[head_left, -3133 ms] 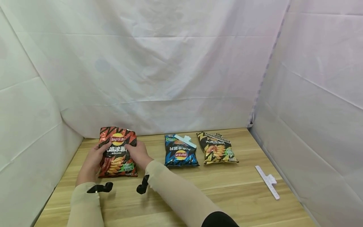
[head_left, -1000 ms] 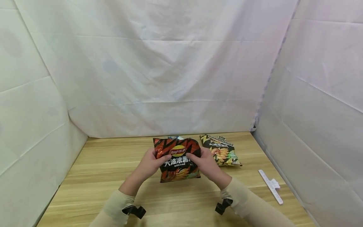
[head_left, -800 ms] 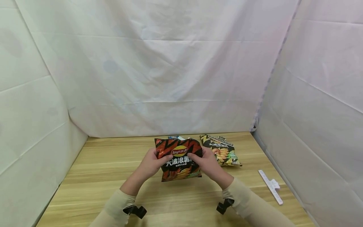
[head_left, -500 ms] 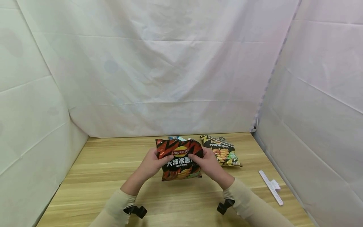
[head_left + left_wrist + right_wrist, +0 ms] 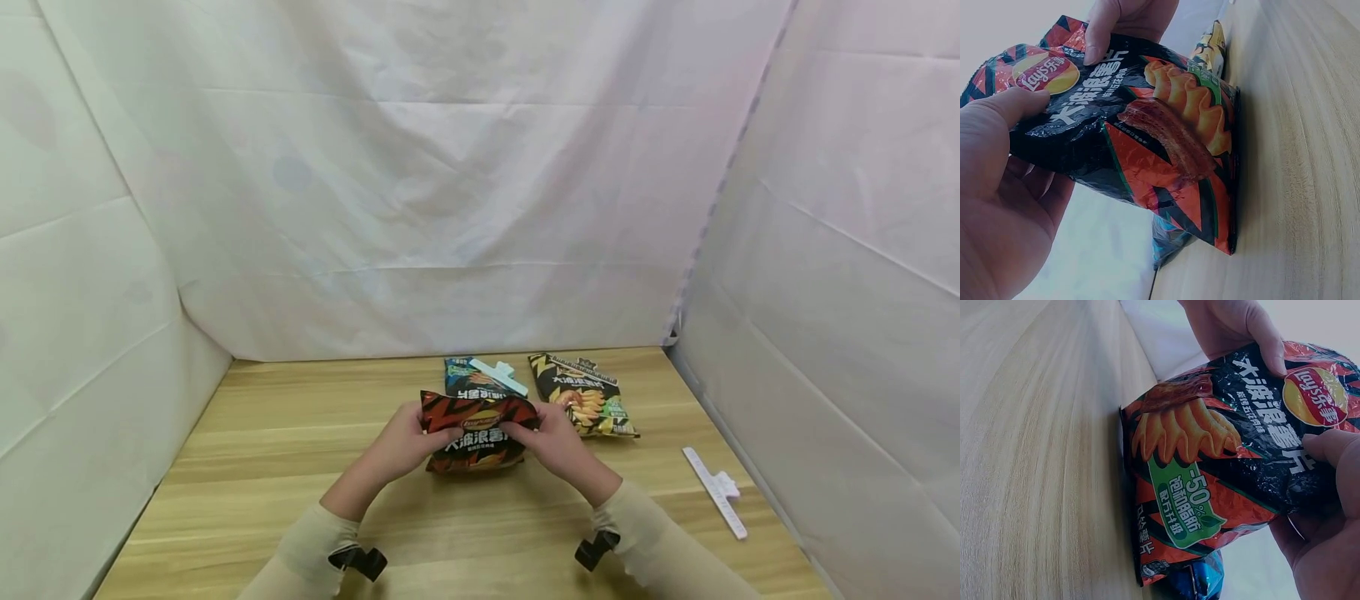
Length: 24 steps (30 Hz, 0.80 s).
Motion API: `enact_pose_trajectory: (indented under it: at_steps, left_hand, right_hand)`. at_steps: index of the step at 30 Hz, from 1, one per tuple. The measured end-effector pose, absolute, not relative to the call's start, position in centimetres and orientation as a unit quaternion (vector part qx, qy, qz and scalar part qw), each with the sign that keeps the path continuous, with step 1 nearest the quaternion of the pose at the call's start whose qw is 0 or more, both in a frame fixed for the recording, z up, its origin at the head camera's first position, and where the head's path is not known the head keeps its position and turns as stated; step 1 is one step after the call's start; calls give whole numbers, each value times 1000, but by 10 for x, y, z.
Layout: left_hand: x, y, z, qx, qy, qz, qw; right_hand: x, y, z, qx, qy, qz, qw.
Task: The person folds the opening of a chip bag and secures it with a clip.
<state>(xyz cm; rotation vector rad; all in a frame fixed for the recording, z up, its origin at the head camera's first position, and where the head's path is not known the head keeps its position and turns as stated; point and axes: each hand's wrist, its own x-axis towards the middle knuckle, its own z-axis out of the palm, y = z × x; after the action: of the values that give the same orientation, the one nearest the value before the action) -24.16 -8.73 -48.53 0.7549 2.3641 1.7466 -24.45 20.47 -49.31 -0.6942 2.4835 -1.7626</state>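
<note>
Both my hands grip a red and black Lay's potato chip bag by its two sides, thumbs across the front near the round yellow logo. My left hand is on its left side, fingers curled behind. On the right side, my right hand holds it the same way. In the left wrist view the chip bag stands with its bottom edge right at the table top. A blue chip bag with a pale clip across it lies just behind, partly hidden.
A black and yellow chip bag with a clip along its top lies at the back right. A loose white bag clip rests near the right edge of the wooden table. White cloth walls enclose the back and sides.
The red chip bag has come from the table's left side to the middle, held in both hands. In the last half second its top has dropped lower, uncovering more of the blue bag.
</note>
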Motion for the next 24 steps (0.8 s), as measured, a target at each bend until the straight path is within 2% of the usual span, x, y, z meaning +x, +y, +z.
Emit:
enact_pose_trajectory:
  at_steps: [15,24]
  left_hand:
    - [-241,-86,-480,211,753,622,44]
    - [-240,-87,-462,200,772,603,32]
  right_hand:
    - [-241,210,-485,-202,773,-602,-7]
    - [-241,220,-484,-199,767,-609,-40]
